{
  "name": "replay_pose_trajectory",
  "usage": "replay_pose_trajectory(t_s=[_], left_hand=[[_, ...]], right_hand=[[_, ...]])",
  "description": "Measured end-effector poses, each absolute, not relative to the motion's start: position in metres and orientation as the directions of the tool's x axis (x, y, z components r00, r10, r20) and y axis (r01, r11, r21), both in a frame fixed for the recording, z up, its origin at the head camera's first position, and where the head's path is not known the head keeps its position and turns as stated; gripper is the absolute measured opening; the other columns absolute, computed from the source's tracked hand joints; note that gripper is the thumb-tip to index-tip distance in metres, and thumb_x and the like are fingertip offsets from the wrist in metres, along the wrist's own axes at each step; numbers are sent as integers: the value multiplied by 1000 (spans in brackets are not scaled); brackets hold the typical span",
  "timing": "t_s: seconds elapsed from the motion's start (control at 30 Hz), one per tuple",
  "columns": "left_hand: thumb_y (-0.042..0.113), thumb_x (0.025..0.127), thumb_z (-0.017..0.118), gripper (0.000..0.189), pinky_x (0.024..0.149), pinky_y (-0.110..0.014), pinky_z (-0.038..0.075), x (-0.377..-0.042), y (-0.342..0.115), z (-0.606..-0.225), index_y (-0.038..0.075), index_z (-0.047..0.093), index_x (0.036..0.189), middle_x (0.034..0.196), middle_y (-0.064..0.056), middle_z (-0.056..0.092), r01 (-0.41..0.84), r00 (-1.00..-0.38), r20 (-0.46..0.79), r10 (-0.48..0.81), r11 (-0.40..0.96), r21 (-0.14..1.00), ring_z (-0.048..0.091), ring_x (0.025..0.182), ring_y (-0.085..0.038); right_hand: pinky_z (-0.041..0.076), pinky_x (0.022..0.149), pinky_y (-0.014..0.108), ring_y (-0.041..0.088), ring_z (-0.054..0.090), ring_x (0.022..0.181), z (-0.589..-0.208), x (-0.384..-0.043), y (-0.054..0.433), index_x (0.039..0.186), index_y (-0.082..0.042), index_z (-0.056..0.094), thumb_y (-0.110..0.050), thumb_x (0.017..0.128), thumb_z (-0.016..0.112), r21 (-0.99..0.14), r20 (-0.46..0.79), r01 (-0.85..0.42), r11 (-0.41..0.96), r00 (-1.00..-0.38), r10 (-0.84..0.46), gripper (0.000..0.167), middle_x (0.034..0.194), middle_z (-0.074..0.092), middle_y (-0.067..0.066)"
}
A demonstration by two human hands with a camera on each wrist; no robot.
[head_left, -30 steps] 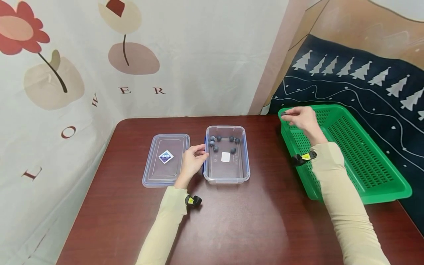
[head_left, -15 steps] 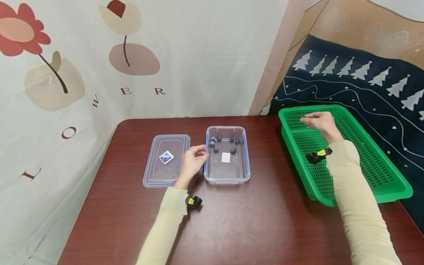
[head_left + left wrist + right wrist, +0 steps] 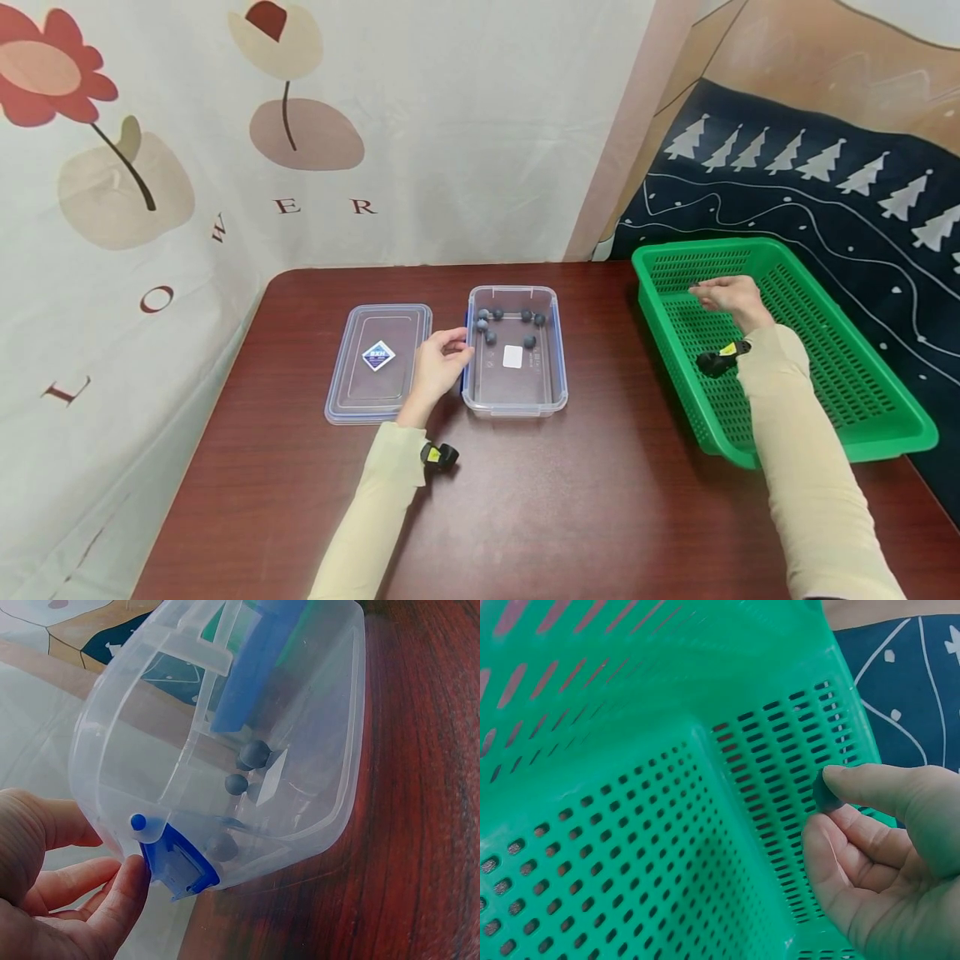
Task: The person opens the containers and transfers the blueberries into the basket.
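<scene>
My left hand (image 3: 437, 367) holds the left side of a clear plastic box (image 3: 513, 392). In the left wrist view its thumb and fingers meet the box at a blue latch (image 3: 178, 862). Several dark round blueberries (image 3: 527, 316) lie inside the box, mostly toward its far end. Over the far part of a green plastic basket (image 3: 881, 433) is my right hand (image 3: 731, 298). The right wrist view shows it pinching one blueberry (image 3: 825, 793) between thumb and fingertips, above the slotted basket wall.
A clear lid (image 3: 360, 390) with a blue label lies flat left of the box. The basket stands at the table's right edge, its rim raised. A printed curtain (image 3: 465, 167) hangs behind the brown table (image 3: 525, 517).
My right hand has moved from above the basket's far left corner rightward, then lower and nearer within the basket, with the blueberry. The left hand and box have kept their places.
</scene>
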State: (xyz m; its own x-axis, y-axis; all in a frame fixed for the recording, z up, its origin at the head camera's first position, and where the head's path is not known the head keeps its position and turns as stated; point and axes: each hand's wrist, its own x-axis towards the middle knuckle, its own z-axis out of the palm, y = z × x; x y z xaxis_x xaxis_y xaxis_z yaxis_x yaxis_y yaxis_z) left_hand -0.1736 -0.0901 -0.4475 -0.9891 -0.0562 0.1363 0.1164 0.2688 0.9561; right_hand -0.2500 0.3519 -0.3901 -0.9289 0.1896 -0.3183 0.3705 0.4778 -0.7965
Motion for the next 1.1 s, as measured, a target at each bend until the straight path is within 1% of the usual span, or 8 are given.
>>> replay_pose_trajectory(t_s=[0.23,0.43,0.57,0.67,0.83,0.9,0.97,1.1], left_hand=[[-8,78,66,31,79,-28,58,-174,-90,-449,-13,62,108,100,-25,61,122,-988,142,-54,281,952,64,89,-35],[-8,78,66,31,79,-27,58,-174,-90,-449,-13,62,108,100,-25,60,120,-989,141,-54,282,952,64,89,-35],[-8,78,65,31,79,-28,58,-174,-90,-449,-13,62,108,100,-25,60,122,-988,143,-53,288,950,64,89,-34],[-8,79,65,30,79,-29,58,-173,-91,-448,-13,62,108,100,-25,60,127,-988,148,-53,286,950,64,89,-35],[-8,79,65,30,79,-29,58,-173,-91,-448,-13,62,108,100,-25,61,126,-988,147,-55,285,950,64,89,-35],[-8,79,65,30,79,-29,58,-173,-91,-448,-13,62,108,100,-25,61,125,-988,147,-56,282,951,64,89,-35],[-8,78,65,31,79,-29,58,-173,-91,-448,-13,62,108,100,-25,61,125,-988,146,-55,279,952,64,89,-35],[-8,78,65,31,79,-28,58,-173,-91,-448,-13,62,108,100,-25,61,124,-988,145,-55,276,953,63,89,-35]], right_hand=[[56,85,33,-3,60,71,-393,-247,350,126,10,51,-22,92,59,-783,-302,348,515,-937,173,47,82,59,-12],[54,89,35,-5,60,71,-379,-249,339,124,6,54,-26,90,61,-814,-238,300,497,-953,186,47,75,56,-22],[55,82,24,-9,58,68,-362,-250,327,124,7,54,-28,90,62,-833,-173,227,505,-973,152,49,74,54,-25],[53,72,13,-9,57,68,-349,-251,315,122,7,54,-28,90,62,-839,-126,174,516,-984,126,48,77,54,-23],[52,67,9,-9,58,67,-334,-252,293,117,8,58,-24,89,63,-841,-65,112,529,-992,105,43,82,57,-17],[54,71,13,-8,59,68,-330,-253,283,117,7,59,-24,89,63,-837,-62,105,538,-993,98,41,87,60,-11],[56,80,22,-3,62,72,-326,-253,273,118,6,59,-24,90,62,-829,-67,105,550,-994,89,41,99,62,-2],[51,95,40,6,64,82,-322,-254,254,120,3,59,-26,91,62,-825,-90,115,553,-993,72,42,119,58,15]])
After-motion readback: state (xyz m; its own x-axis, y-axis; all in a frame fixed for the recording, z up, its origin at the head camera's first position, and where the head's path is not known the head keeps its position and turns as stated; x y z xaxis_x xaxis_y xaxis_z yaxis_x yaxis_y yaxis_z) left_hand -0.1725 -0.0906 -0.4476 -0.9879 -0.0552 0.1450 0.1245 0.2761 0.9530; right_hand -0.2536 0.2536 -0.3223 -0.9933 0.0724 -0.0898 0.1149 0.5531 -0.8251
